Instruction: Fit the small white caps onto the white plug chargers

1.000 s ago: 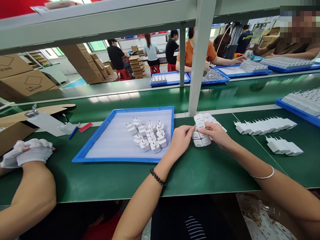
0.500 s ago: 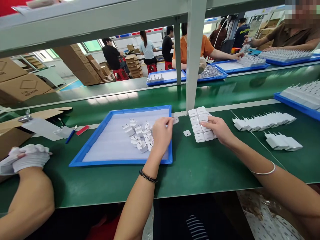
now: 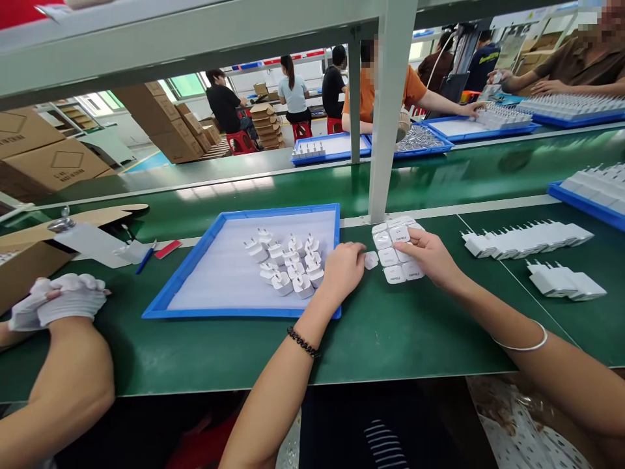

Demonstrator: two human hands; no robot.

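Observation:
My right hand (image 3: 430, 256) grips a flat grid of several white rounded squares (image 3: 389, 256) with small dark print, thumb on top and the other fingers mostly hidden below. At its left, a single loose white square piece (image 3: 372, 260) with a small mark lies by the green surface. My left hand (image 3: 346, 268) is at that piece, fingers bent and the tips at its left edge. Behind that hand, several white plug chargers (image 3: 286, 264) stand with pins up in a blue-rimmed tray (image 3: 195, 260) lined with white sheet.
More plug chargers (image 3: 527, 239) stand in a row at right, with a smaller group (image 3: 566, 281) nearer. A metal post (image 3: 383, 130) rises behind the tray. At left are a pump bottle (image 3: 92, 242), a blue pen (image 3: 145, 259) and a co-worker's gloved hands (image 3: 61, 299).
My left hand has moved right from the tray's edge to the loose square; the piece it held is no longer visible. My right hand keeps the grid. The view has shifted slightly.

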